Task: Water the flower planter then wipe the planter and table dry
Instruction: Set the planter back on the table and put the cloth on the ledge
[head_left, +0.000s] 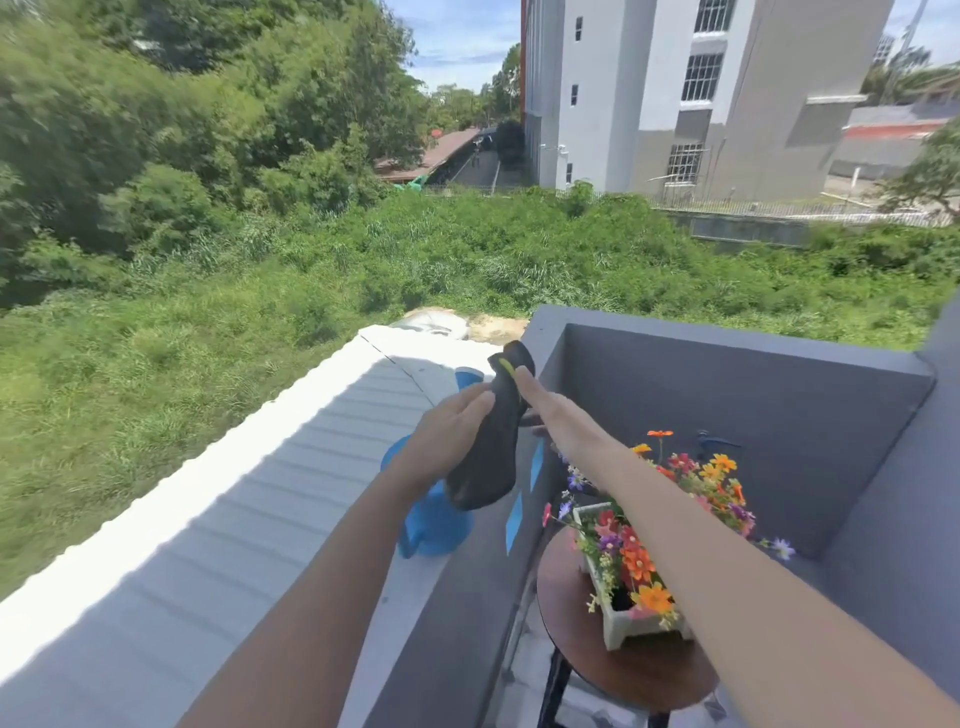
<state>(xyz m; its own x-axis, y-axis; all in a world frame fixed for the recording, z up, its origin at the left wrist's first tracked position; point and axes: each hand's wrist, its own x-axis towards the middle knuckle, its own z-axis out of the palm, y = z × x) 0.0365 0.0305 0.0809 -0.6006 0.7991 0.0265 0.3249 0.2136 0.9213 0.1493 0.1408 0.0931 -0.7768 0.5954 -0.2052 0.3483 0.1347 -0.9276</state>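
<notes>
Two hands up at frame centre, both on a dark cloth (491, 441). I read it as a black rag, twisted or rolled, with a yellow-green mark near its top end. Left hand (447, 436) is wrapped around the middle of the cloth, fingers closed on it from the left. Right hand (545, 410) grips the upper part, fingers pressed along its right side; I can't see the thumb clearly. Cloth is held in the air, tilted, top end toward upper right, lower end hanging over the wall ledge.

Planter (623, 618) sits lower right of centre, well below the hands. It's a pale rectangular box packed with flowers (639, 561) in orange, red, yellow and purple. My right forearm crosses over part of it. The planter stands on a round brown table (639, 670) with dark legs, near its back-left edge. Can't tell from here if the tabletop is wet.

Blue watering can (434, 525) stands on top of the grey balcony wall (467, 597), just below and behind the cloth, partly hidden by the left wrist. Blue strips show on the inner face of that wall. Wall wraps round the corner behind the planter, upper right of the balcony.

Beyond the wall: white corrugated roof (234, 493) at lower left, green scrub across the middle, trees upper left, a grey-white building (701, 93) upper right.
</notes>
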